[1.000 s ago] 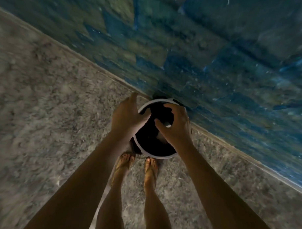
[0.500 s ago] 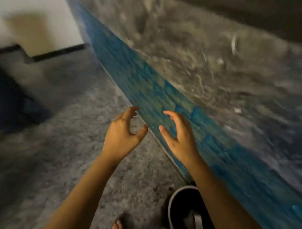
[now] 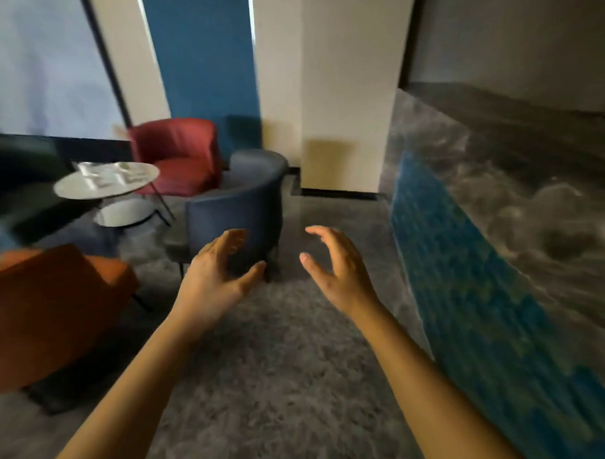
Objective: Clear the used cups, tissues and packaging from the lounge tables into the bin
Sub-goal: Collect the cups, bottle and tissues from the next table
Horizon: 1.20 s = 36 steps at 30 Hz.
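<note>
- The left hand [image 3: 214, 277] is hanging in the air, fingers loosely spread, grasping nothing.
- The right hand [image 3: 337, 270] is mirroring it, released and touching nothing.

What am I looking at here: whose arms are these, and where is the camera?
No machine here: a person wears a wide-angle camera on the head, so the picture shows the room as they see it, forward and down. The bare arms are theirs. The left hand and the right hand are raised in front, fingers loosely curled, holding nothing. Ahead on the left stands a round table with pale things on it, too blurred to name, among a red armchair, a blue armchair and an orange armchair. On the right runs a counter with a blue front.
</note>
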Each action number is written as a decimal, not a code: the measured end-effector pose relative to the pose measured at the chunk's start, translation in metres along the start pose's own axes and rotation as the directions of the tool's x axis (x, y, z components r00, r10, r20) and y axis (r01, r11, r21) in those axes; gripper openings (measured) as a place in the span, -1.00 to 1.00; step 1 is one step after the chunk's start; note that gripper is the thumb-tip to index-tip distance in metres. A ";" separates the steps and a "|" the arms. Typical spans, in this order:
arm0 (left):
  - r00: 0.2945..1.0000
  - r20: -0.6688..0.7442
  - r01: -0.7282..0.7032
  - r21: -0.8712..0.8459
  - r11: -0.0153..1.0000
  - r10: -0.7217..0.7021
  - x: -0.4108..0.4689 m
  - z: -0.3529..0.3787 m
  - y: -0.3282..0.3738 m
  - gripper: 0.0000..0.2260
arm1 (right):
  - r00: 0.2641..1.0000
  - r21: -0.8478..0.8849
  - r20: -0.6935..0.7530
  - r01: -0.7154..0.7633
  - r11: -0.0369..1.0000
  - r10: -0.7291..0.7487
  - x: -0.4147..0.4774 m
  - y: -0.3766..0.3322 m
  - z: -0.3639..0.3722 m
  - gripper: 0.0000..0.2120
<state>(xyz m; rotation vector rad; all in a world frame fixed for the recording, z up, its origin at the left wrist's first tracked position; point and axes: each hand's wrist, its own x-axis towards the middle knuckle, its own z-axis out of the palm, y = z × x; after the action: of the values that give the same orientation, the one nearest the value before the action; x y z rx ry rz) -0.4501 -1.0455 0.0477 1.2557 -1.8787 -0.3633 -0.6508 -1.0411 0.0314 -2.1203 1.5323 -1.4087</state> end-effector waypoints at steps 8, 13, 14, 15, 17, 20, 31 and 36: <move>0.965 -0.224 0.172 0.129 0.977 -0.140 0.019 -0.125 -0.096 -0.61 | 0.970 0.185 0.160 0.152 0.971 -0.183 0.101 -0.063 0.140 -0.55; 0.934 -0.293 0.257 0.165 0.952 -0.202 0.035 -0.164 -0.143 -0.61 | 0.939 0.277 0.211 0.208 0.938 -0.271 0.142 -0.080 0.213 -0.60; 0.931 -0.302 0.269 0.176 0.947 -0.208 0.041 -0.168 -0.152 -0.62 | 0.933 0.289 0.223 0.214 0.933 -0.283 0.150 -0.081 0.226 -0.61; 0.927 -0.304 0.282 0.187 0.941 -0.218 0.047 -0.171 -0.162 -0.63 | 0.928 0.298 0.232 0.218 0.929 -0.292 0.159 -0.080 0.237 -0.60; 0.922 -0.301 0.311 0.192 0.931 -0.246 0.060 -0.175 -0.183 -0.63 | 0.924 0.307 0.234 0.226 0.924 -0.303 0.178 -0.076 0.260 -0.57; 0.910 -0.318 0.338 0.192 0.922 -0.267 0.088 -0.174 -0.217 -0.61 | 0.917 0.324 0.249 0.226 0.919 -0.313 0.211 -0.063 0.294 -0.54; 0.871 -0.409 0.387 0.232 0.892 -0.272 0.265 -0.163 -0.346 -0.63 | 0.833 0.373 0.341 0.305 0.876 -0.435 0.405 -0.005 0.425 -0.53; 0.832 -0.459 0.449 0.225 0.865 -0.312 0.330 -0.171 -0.404 -0.62 | 0.793 0.419 0.376 0.317 0.851 -0.480 0.481 0.010 0.491 -0.55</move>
<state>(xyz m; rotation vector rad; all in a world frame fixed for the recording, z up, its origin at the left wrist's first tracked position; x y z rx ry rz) -0.1188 -1.4835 0.0551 1.7922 -1.3475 0.0171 -0.2724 -1.6142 0.0416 -2.4070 0.6239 -1.0340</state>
